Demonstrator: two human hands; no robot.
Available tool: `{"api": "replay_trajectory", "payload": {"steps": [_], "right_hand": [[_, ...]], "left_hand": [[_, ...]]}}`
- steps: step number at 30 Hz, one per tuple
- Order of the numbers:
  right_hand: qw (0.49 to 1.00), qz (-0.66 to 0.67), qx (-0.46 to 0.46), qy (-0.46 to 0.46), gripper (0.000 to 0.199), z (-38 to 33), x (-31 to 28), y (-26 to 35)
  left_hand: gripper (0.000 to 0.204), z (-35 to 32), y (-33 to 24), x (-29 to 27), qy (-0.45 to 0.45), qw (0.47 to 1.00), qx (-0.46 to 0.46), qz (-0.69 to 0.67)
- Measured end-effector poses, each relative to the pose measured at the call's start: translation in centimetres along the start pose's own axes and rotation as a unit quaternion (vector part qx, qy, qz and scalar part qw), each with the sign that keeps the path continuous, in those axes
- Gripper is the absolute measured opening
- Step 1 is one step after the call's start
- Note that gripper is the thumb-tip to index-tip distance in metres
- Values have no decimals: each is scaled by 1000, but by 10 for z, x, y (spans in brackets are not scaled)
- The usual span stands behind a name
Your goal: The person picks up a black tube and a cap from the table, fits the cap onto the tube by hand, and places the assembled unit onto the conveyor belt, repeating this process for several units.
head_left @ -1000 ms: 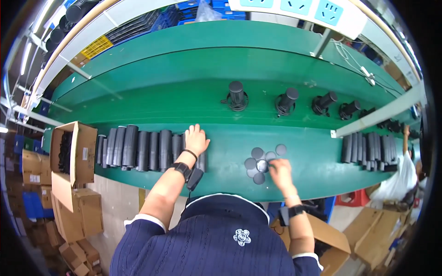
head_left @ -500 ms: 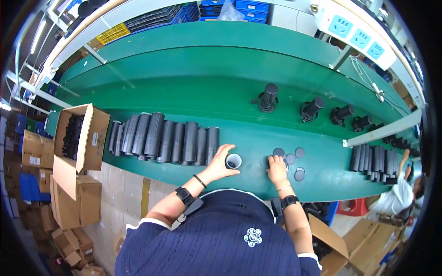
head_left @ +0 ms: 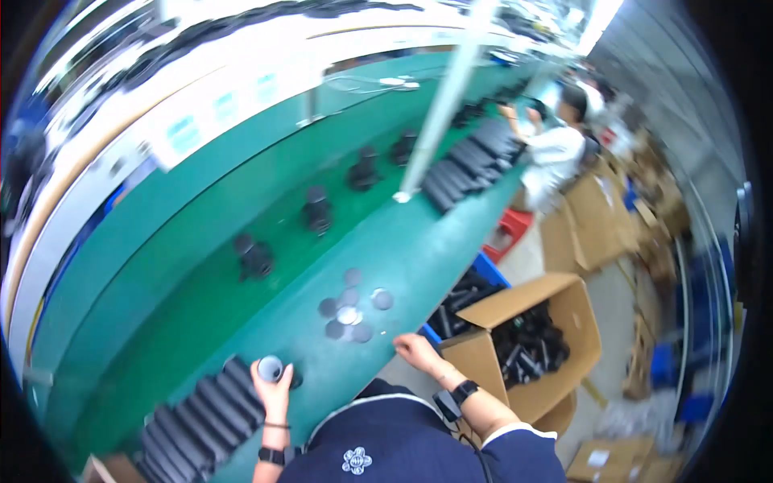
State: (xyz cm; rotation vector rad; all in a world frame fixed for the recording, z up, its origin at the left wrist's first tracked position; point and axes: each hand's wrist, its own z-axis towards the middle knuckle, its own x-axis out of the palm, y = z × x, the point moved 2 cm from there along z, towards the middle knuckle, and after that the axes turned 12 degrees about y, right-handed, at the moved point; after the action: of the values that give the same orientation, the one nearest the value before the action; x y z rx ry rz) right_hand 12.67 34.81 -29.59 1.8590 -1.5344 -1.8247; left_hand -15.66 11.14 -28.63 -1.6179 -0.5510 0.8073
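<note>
My left hand [head_left: 274, 392] is wrapped round an upright tube [head_left: 270, 369] with a pale inside, its open end facing up. Just left of that hand lies a row of ribbed black tubes [head_left: 205, 414] on the green bench [head_left: 403, 258]. My right hand [head_left: 415, 351] is by the bench's front edge, fingers curled in; whatever they may hold is hidden. Beyond it, several flat dark discs [head_left: 382, 299] lie scattered, with a brighter whitish disc [head_left: 349, 315] among them.
Black fittings [head_left: 254, 258] stand along the back of the bench. A white post [head_left: 443, 113] rises beside more black tubes [head_left: 471, 165], near a co-worker in white [head_left: 555, 153]. Below the front edge are an open carton [head_left: 531, 322] of black parts, a blue crate [head_left: 489, 270] and a red stool [head_left: 509, 232].
The view has swung to the right, bringing the co-worker and open carton into sight. My right hand has left the discs for the bench edge. My left hand keeps the tube.
</note>
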Motion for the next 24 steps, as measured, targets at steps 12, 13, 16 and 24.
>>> {"api": "replay_trajectory", "payload": {"steps": [12, 13, 16, 24], "right_hand": [[883, 50, 423, -199, 16, -295, 32, -105], [860, 96, 443, -233, 17, -310, 26, -115], [855, 134, 452, -217, 22, -348, 6, -157], [830, 142, 500, -204, 20, -402, -38, -324]], "left_hand": [[50, 0, -74, 96, 351, 933, 58, 57], [50, -5, -75, 100, 365, 927, 55, 69], [50, -23, -87, 139, 385, 915, 62, 104], [55, -89, -101, 229, 444, 874, 33, 194]]}}
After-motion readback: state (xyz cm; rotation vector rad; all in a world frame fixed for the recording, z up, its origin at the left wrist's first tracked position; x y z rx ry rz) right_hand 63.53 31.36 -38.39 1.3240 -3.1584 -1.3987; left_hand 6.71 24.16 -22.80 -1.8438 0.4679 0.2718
